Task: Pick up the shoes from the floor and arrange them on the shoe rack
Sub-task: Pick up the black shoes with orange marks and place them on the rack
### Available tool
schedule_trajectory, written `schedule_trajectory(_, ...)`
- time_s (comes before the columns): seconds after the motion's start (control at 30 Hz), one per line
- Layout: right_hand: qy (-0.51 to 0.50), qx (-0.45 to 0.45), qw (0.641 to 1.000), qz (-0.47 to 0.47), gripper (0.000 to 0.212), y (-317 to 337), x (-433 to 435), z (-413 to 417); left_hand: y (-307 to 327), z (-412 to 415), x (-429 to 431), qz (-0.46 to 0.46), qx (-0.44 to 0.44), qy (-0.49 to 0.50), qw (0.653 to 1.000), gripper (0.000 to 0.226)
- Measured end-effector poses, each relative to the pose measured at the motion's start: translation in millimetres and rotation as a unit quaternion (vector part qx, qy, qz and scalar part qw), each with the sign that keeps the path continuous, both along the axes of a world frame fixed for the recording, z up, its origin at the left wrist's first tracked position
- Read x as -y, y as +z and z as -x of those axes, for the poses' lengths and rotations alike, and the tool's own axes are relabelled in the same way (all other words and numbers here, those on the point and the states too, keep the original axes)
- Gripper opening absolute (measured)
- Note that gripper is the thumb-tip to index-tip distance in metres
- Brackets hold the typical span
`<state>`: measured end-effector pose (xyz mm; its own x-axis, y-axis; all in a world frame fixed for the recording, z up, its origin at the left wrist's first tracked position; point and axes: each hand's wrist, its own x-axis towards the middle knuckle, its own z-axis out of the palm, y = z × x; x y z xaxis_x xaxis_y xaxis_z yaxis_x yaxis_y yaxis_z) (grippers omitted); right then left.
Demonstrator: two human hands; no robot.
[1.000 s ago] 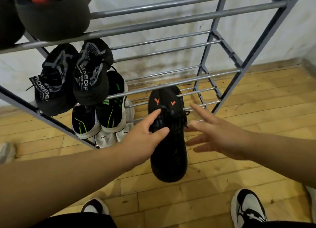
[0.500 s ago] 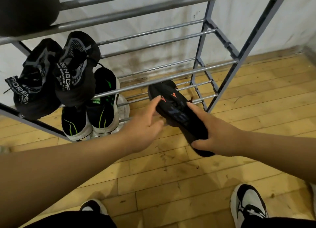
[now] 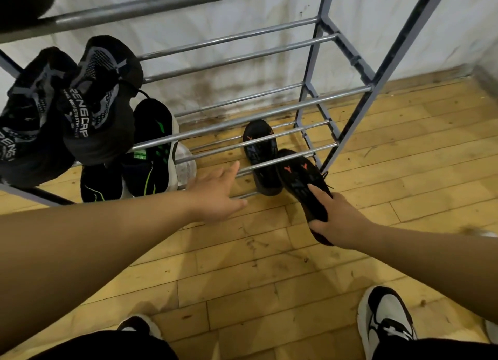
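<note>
Right hand (image 3: pixel 342 219) has its fingers clamped on the heel end of the black shoe (image 3: pixel 301 181), whose toe is at the bottom front rail of the shoe rack (image 3: pixel 401 49), right beside its mate (image 3: pixel 261 154) on that tier. Risk: the tier is bare rods with gaps, so the toe can dip between them or shove the mate askew, and a heel-only hold lets the shoe twist. Left hand (image 3: pixel 218 195) hovers at the same rail, fingers apart, holding nothing.

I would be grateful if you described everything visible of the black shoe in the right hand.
The black shoe is a fabric-looking sneaker with two orange marks near its far end and dark laces. It is tilted, the right hand gripping its near end, its far end at the lower rails of the shoe rack, beside its matching shoe.
</note>
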<state>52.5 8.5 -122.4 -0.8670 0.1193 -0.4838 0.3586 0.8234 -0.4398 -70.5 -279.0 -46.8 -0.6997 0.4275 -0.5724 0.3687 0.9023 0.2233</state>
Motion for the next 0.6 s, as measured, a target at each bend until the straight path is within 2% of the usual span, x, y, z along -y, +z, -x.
schedule_trajectory(0.17, -0.049, -0.031, 0.997, -0.055, 0.087, -18, 27, 55, -6, 5, -11, -0.007, 0.001, 0.015, 1.0, 0.082)
schedule_trajectory(0.4, -0.073, -0.068, 0.991, -0.086, 0.083, -54, 25, 127, -36, 24, -2, -0.074, -0.037, -0.032, 0.996, 0.058)
schedule_trajectory(0.6, -0.075, -0.053, 0.991, -0.096, 0.068, -81, 14, 138, -56, 37, 2, -0.137, -0.115, -0.058, 0.982, 0.05)
